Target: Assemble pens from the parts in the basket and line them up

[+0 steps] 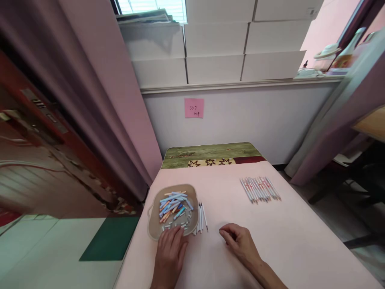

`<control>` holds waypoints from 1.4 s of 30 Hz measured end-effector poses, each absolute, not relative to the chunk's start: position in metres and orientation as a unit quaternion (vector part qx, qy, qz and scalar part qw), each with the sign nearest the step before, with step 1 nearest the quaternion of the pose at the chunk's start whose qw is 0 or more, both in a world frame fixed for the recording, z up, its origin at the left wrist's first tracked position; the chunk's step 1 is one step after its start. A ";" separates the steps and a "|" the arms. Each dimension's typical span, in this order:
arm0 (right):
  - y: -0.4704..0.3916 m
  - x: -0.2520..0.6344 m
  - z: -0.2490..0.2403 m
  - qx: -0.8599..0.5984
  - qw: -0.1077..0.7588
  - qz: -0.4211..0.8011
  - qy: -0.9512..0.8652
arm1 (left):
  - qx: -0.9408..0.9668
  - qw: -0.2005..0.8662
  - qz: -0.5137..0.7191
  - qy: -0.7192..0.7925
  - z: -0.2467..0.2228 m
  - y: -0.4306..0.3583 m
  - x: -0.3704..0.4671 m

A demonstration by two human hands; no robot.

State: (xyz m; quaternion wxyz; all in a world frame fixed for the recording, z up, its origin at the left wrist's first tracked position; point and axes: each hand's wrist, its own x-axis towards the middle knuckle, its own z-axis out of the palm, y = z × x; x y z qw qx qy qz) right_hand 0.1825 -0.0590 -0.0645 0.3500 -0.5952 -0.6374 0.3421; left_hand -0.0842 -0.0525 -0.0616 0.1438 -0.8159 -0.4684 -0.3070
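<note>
A beige tray [152, 216] on the left of the table holds blue and orange pen barrels [174, 204] and small pale pieces [184, 225] near its front. My left hand [171, 249] is at the tray's front edge, fingertips over the rim by the small pieces; whether they grip one is too small to tell. Several thin white refills [201, 218] lie just right of the tray. Right of them, my right hand [240, 241] rests over the cloth with thumb and index finger curled close; nothing shows between them. A row of pale pens [260, 189] lies at the back right.
A pink cloth [228, 192] covers most of the table, with a green patterned strip [210, 151] bare at the back. Behind stands a wall with a pink note [194, 108] and white boxes [215, 38] above. A curtain [99, 80] hangs on the left.
</note>
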 end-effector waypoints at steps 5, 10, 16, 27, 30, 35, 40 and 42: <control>-0.052 0.146 -0.085 -0.611 0.338 0.195 -0.688 | -0.811 0.060 -0.311 -0.491 -0.059 -0.049 -0.080; -0.035 0.117 -0.112 -0.615 0.300 0.095 -0.723 | -0.806 0.037 -0.315 -0.500 -0.054 -0.050 -0.071; -0.026 0.118 -0.119 -0.600 0.285 0.066 -0.744 | -0.805 0.041 -0.339 -0.485 -0.056 -0.051 -0.060; -0.019 0.125 -0.124 -0.598 0.279 0.073 -0.748 | -0.807 0.026 -0.315 -0.498 -0.056 -0.048 -0.058; -0.018 0.126 -0.124 -0.590 0.285 0.082 -0.751 | -0.806 0.024 -0.309 -0.505 -0.057 -0.047 -0.063; -0.022 0.133 -0.122 -0.568 0.316 0.120 -0.751 | -0.809 0.024 -0.301 -0.505 -0.059 -0.049 -0.059; -0.021 0.157 -0.112 -0.576 0.372 0.170 -0.708 | -0.808 0.035 -0.292 -0.511 -0.054 -0.050 -0.053; -0.017 0.168 -0.097 -0.581 0.392 0.190 -0.688 | -0.811 0.046 -0.300 -0.500 -0.046 -0.048 -0.048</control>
